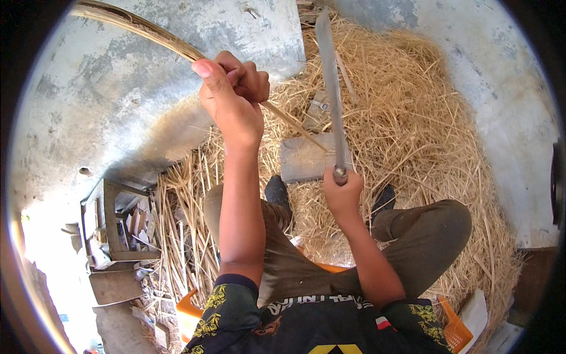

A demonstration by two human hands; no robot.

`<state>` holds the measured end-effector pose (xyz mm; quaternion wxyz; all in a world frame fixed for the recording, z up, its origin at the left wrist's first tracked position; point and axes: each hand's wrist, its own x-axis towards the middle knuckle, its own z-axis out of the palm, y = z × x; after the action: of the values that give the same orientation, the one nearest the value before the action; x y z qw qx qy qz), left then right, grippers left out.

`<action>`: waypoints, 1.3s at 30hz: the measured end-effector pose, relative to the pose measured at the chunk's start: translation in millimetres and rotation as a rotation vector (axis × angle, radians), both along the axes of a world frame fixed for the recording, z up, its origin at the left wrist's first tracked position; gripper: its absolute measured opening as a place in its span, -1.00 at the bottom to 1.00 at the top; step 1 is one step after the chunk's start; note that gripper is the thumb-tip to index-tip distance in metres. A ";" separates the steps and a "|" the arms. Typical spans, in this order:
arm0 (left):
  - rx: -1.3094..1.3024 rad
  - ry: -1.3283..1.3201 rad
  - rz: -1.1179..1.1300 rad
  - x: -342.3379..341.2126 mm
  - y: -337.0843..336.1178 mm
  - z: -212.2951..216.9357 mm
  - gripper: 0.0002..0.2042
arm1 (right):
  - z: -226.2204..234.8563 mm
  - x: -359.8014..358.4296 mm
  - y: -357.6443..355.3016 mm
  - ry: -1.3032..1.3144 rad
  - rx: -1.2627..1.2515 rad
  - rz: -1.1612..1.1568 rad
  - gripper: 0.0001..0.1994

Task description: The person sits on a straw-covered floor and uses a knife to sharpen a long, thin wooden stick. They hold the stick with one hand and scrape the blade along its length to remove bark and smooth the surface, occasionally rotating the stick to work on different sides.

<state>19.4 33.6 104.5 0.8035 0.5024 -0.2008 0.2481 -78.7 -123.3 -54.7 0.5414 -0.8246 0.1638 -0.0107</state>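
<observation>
My left hand is closed around a long, thin strip of bamboo or cane. From the fist the strip runs to the upper left, and its other end slants down right to a grey block. My right hand grips the dark handle of a machete. Its long blade points away from me, beside the strip's end and above the block's right edge. Whether blade and strip touch, I cannot tell.
Pale shavings are heaped beyond and to the right of the block. Several loose strips lie at my left, beside a wooden frame with scraps in it. Grey, stained walls stand around. I sit on an orange chair, knees spread.
</observation>
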 end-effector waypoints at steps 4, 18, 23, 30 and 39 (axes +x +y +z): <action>0.019 -0.008 -0.026 -3.5 -9.8 0.0 -0.35 | -74.4 6.6 -7.7 0.268 -0.202 0.045 -0.67; 0.103 0.001 -0.043 -0.8 3.8 5.6 -0.35 | -92.4 11.6 -5.8 0.290 -0.020 0.193 -0.70; 0.069 -0.041 0.084 -1.2 -7.8 7.8 -0.34 | -63.4 6.6 1.9 0.205 -0.124 0.180 -0.70; 0.047 -0.034 0.161 -7.0 -15.7 0.8 -0.33 | 1.7 -7.8 5.1 -0.132 0.041 0.046 -0.73; -0.024 -0.031 0.221 -3.3 -6.6 -0.8 -0.39 | -99.8 -0.6 -5.4 0.205 -0.193 0.127 -0.66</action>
<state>16.2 27.1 103.7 0.7741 0.5080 -0.1535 0.3453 -79.3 -128.7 -154.5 0.4395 -0.8783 0.1640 0.0921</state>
